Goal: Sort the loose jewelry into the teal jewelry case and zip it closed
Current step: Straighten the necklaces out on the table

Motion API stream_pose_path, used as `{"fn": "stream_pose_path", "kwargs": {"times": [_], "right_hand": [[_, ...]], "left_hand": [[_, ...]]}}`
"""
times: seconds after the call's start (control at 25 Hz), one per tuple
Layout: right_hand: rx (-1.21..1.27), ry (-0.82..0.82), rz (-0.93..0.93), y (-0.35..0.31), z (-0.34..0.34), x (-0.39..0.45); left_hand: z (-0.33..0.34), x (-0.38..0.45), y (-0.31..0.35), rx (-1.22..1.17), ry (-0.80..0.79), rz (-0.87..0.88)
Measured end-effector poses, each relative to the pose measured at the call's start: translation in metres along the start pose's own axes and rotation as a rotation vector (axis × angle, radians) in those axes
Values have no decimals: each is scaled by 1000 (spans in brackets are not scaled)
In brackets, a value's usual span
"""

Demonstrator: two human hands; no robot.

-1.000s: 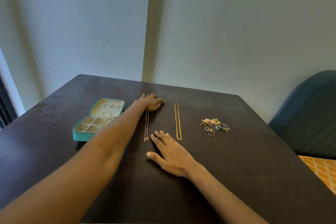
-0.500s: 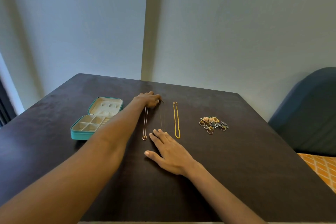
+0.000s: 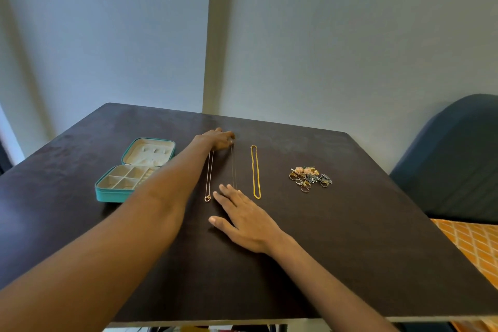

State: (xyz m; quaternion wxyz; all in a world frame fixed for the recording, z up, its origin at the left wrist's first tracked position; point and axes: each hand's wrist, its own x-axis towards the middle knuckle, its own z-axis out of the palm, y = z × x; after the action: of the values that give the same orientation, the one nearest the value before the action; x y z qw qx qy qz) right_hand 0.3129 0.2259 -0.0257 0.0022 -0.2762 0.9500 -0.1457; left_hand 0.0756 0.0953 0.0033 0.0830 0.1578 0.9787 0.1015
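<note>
The open teal case [image 3: 134, 170] lies on the surface [image 3: 350, 237] at ten o'clock. The thin chain [image 3: 233, 167] is pinched at its far end by the left hand [image 3: 219, 140]. The right hand [image 3: 246, 219] is laid flat, fingers straight, between the pendant chain [image 3: 208, 178] and the gold chain [image 3: 255, 172]. The rings [image 3: 310, 178] are heaped at two o'clock.
</note>
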Motion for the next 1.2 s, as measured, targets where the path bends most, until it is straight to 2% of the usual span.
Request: {"fn": "stream_pose_path", "kwargs": {"times": [0.16, 0.32, 0.76, 1.2], "right_hand": [[-6, 102, 17, 17, -7, -8], [-64, -11, 80, 43, -17, -15], [-76, -125, 50, 48, -15, -19], [-63, -85, 34, 46, -15, -21]], "left_hand": [[-5, 0, 14, -29, 59, 103], [5, 1, 39, 120, 24, 209], [11, 15, 52, 105, 36, 107], [13, 18, 49, 73, 22, 100]]}}
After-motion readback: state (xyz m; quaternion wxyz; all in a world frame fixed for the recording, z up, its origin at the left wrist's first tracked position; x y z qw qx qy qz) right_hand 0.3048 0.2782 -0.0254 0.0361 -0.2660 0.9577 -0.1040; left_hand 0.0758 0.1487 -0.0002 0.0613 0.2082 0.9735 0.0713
